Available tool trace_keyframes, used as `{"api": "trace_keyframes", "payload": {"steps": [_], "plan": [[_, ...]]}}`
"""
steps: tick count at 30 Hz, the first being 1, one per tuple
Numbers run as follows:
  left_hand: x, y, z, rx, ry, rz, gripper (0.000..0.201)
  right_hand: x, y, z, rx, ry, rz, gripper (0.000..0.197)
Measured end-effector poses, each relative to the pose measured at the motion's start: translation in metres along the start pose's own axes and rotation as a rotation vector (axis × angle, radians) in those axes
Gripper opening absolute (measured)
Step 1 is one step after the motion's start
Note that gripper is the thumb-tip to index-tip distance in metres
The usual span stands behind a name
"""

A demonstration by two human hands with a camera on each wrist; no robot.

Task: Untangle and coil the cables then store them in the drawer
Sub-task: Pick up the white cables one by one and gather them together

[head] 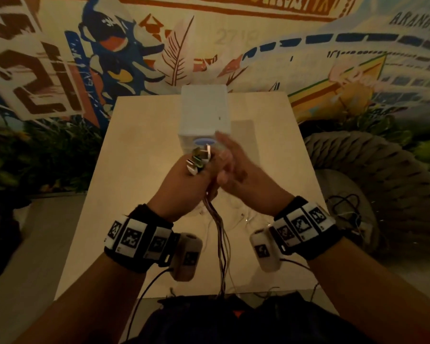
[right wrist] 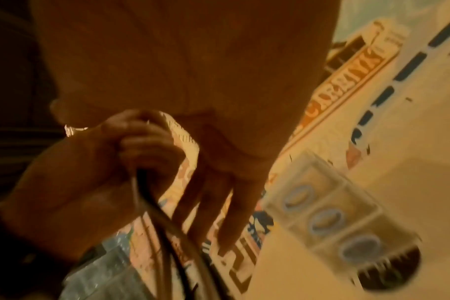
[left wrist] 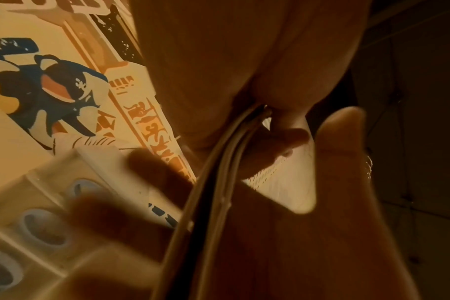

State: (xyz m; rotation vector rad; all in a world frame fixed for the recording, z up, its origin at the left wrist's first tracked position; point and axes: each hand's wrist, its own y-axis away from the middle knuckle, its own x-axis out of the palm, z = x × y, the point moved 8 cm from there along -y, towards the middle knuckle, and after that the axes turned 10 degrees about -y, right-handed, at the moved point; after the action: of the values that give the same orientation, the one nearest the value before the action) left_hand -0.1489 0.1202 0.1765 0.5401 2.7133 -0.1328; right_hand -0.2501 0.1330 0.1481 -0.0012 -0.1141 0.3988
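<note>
The cables (head: 215,219), gripped at their plug ends in the curled left hand (head: 184,180), are seen hanging lengthwise toward the near table edge (head: 159,295), just left of the right hand (head: 236,170), whose fingers are straight and spread.

The wall painting (head: 60,58) is showing a big brown "21" on its left side. At its top right corner, dark letters are reading "ARANGTA", cut by the picture edge. A faint grey number, maybe "27", is standing near the middle, too pale to read surely. Other writing is staying blurred.
</note>
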Motion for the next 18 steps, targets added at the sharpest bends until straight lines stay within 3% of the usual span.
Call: {"api": "trace_keyframes", "payload": {"steps": [3,4,6,8,11,14,18], "plan": [[-0.015,-0.004,-0.004,0.076,-0.054,-0.089,0.034,0.032,0.009,-0.054,0.32,0.106,0.259,0.038],[-0.019,-0.005,-0.005,0.09,-0.064,-0.104,0.032,0.037,0.011,-0.063,0.354,0.148,0.26,0.037],[-0.027,-0.006,0.0,0.098,-0.043,-0.141,0.028,0.034,0.009,-0.073,0.35,0.104,0.12,0.055],[-0.03,-0.003,0.012,0.082,0.048,-0.155,0.021,0.03,0.008,-0.074,0.295,0.064,0.014,0.059],[-0.016,0.001,0.034,0.013,0.118,-0.034,0.014,0.033,0.009,-0.069,0.24,0.152,0.048,0.044],[0.0,0.006,0.043,-0.034,-0.045,0.098,0.024,0.037,0.009,-0.075,0.278,0.233,0.096,0.033],[-0.001,0.005,0.052,-0.052,0.025,0.087,0.032,0.032,0.017,-0.101,0.353,0.144,0.054,0.038]]}}
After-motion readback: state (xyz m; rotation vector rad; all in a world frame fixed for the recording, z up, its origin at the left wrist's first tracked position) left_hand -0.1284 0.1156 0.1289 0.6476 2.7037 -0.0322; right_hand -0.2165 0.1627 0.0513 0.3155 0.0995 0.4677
